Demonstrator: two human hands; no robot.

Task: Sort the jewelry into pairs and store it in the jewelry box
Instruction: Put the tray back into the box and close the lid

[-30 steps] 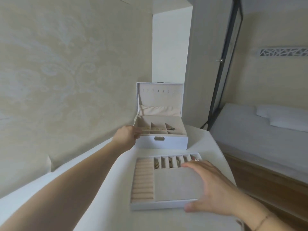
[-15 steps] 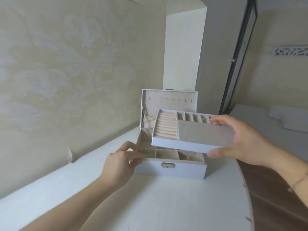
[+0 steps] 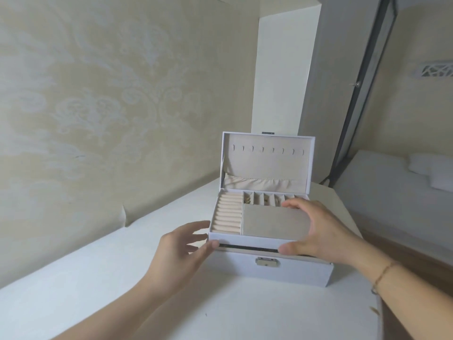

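The right hand (image 3: 326, 231) has its fingers curved over the far right corner of the tray (image 3: 277, 223) and its thumb pressed against the tray's front wall, so it grips the tray between them. The left hand (image 3: 181, 251) is spread, fingers straight and loosely apart, with its thumb tip touching the tray's front left corner and holding nothing. The tray sits in the top of the white jewelry box (image 3: 269, 268), with a dark gap showing under its front edge. It carries a column of cream ring rolls (image 3: 226, 215) on the left, a flat grey pad, and a row of small compartments behind, some holding gold pieces (image 3: 247, 199). The lid (image 3: 267, 163) stands upright, showing hooks and a gathered pocket. The box rests on a white table (image 3: 98, 278) beside a patterned wall (image 3: 103, 99).
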